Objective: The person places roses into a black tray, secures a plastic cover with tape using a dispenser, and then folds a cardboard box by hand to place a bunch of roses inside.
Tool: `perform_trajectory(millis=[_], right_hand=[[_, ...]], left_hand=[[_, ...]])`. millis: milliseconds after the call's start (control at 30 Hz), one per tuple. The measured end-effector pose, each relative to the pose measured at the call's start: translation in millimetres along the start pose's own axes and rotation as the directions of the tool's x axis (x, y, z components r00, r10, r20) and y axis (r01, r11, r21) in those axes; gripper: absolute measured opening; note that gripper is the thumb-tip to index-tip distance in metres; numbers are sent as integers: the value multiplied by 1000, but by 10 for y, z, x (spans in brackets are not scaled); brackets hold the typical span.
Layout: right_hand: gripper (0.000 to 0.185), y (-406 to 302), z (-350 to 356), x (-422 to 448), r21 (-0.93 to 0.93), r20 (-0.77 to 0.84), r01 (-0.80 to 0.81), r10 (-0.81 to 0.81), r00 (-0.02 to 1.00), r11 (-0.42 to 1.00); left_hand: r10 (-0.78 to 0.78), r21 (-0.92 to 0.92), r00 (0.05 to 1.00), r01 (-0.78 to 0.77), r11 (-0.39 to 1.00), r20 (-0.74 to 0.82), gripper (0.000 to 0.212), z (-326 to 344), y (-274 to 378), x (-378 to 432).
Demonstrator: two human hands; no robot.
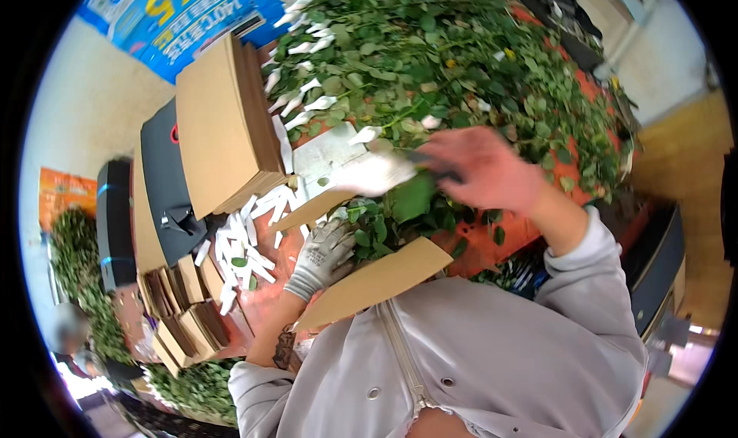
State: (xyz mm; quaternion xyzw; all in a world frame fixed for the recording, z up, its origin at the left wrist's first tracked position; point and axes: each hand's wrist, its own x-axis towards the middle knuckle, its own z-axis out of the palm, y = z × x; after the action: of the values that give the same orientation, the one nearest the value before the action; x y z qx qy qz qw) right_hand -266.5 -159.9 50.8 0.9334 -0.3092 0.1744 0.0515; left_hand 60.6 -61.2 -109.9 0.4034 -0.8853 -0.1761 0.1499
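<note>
My left hand (326, 250), in a pale knit glove, lies between two raised flaps of a cardboard sheet (375, 279), beside green leafy stems (375, 222). Whether its fingers grip anything is hidden. Blurred by motion, my bare right hand (484, 164) is above the leaves, its fingers closed around a dark object whose kind is unclear. A blurred white wrapped flower head (377, 173) lies just left of that hand. More flower stems with white sleeves over their heads (320, 104) lie in a large leafy pile (403, 52).
Stacked brown cardboard sheets (216, 127) stand at left, by a dark board (164, 178). Loose white strips (245, 236) are scattered on the red-covered table (265, 299). Folded cardboard pieces (184, 328) stand at the lower left. A person (69, 328) is at the far left edge.
</note>
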Motion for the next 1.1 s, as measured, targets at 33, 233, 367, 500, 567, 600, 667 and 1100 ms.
perform_trajectory(millis=[33, 233, 367, 500, 567, 600, 667, 1100], right_hand=[[50, 195, -229, -109, 112, -35, -75, 79, 996, 991], [34, 2179, -1812, -1013, 508, -392, -581, 771, 502, 636], [43, 3036, -2923, -1758, 877, -318, -376, 948, 15, 300], [45, 2831, -2991, -1644, 725, -526, -365, 811, 256, 585], [44, 2516, -2678, -1216, 568, -536, -496, 753, 383, 657], [44, 2298, -2497, -974, 456, -531, -542, 704, 471, 706], [43, 1782, -2161, -432, 201, -482, -523, 549, 683, 828], [40, 102, 140, 1197, -147, 115, 196, -181, 977, 969]], left_hand=[[15, 3, 1000, -15, 1000, 27, 51, 0, 10, 5], [7, -1, 1000, -7, 1000, -14, 53, -85, 34, 54], [15, -7, 1000, -15, 1000, -17, 53, -84, -2, 4], [26, 19, 999, -26, 999, -30, 56, -62, -19, -32], [-2, 0, 1000, 2, 1000, -28, 58, -107, 0, -33], [-3, 32, 998, 5, 999, -58, 57, -151, 11, -40], [-149, 64, 988, 151, 986, -26, 56, -247, 51, -71], [-599, -89, 795, 607, 790, 98, 45, -197, 132, -305]])
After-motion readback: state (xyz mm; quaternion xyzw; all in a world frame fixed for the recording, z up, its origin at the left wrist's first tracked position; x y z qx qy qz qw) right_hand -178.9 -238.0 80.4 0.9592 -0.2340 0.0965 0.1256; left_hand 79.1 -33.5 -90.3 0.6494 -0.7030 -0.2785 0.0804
